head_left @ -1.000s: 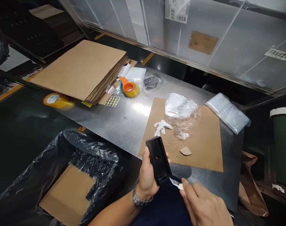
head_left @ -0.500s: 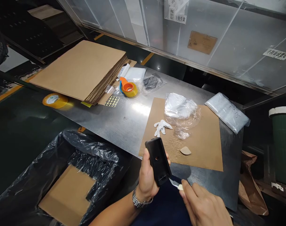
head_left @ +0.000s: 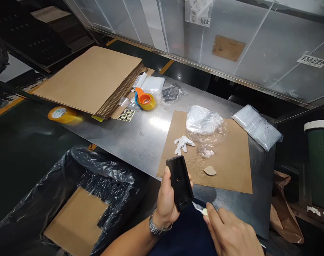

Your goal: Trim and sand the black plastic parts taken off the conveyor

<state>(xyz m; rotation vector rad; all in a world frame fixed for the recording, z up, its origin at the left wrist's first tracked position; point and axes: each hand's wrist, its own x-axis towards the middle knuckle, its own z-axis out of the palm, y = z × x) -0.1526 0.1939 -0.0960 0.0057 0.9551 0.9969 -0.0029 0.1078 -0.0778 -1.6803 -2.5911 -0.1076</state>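
One black hollow part (head_left: pixel 180 183) rests grasped in the left hand (head_left: pixel 166 201) near the table (head_left: pixel 130 138), long axis slanting down rightward, its lower end beside the pale-handled blade (head_left: pixel 198 208) pinched in the right hand (head_left: pixel 228 227).

Wearer's body, lower half of frame. Left hand (head_left: pixel 166 204), lower centre: bare fingers and palm. Left wrist carries a silver-grey band (head_left: pixel 157 226) of small shiny links, dark gaps between them, giving a beaded, chequered texture. Left forearm (head_left: pixel 132 238) is bare where it runs to the bottom edge. Right hand (head_left: pixel 231 229), lower right: bare, knuckles and back uncovered. Bottom centre, between the arms: plain dark navy cloth (head_left: pixel 187 233) on the torso, possibly a shirt or apron; too dark to tell which.
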